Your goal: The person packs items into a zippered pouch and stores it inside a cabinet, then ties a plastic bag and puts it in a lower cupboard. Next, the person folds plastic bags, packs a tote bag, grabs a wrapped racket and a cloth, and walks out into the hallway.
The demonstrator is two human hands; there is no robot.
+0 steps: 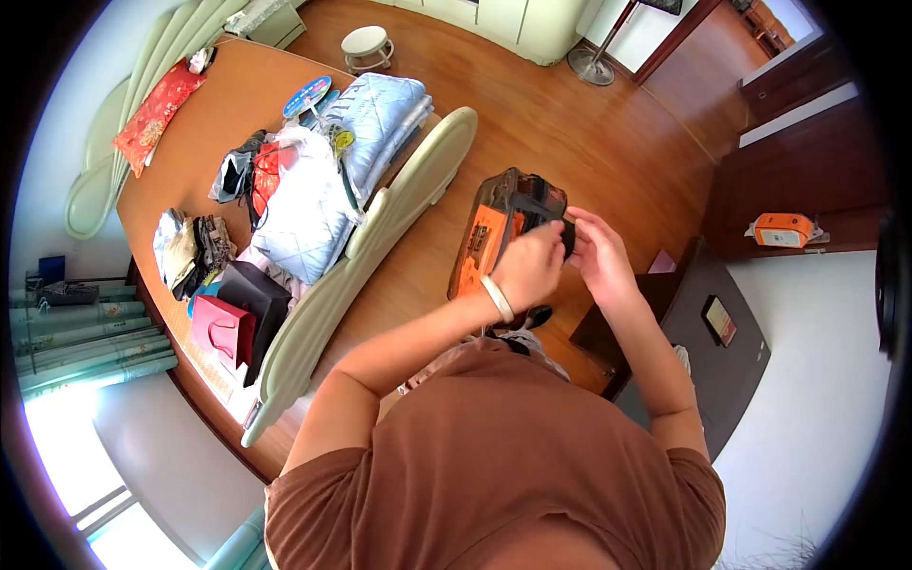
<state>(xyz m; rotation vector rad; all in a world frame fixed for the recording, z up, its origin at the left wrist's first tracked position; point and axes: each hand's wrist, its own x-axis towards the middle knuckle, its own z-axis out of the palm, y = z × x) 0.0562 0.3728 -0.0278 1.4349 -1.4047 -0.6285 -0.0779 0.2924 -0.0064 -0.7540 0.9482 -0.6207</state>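
In front of my body is a boxy, see-through bag (464, 249) with dark edges and a large orange panel. A black strap (539, 206) runs across its top. My left hand (528, 270), with a pale bangle on its wrist, is closed at the strap; its fingertips are partly hidden. Beside it, my right hand (602, 259) has bent fingers and pinches the dark end of the strap. The bag's contents are too dark to make out.
A bed (237, 71) on the left bears a folded blue quilt (375, 119), clothes and a red paper bag (224, 332). A dark table (679, 313) with a small framed item stands at right. A round stool (367, 43) and an orange package (784, 230) are farther off.
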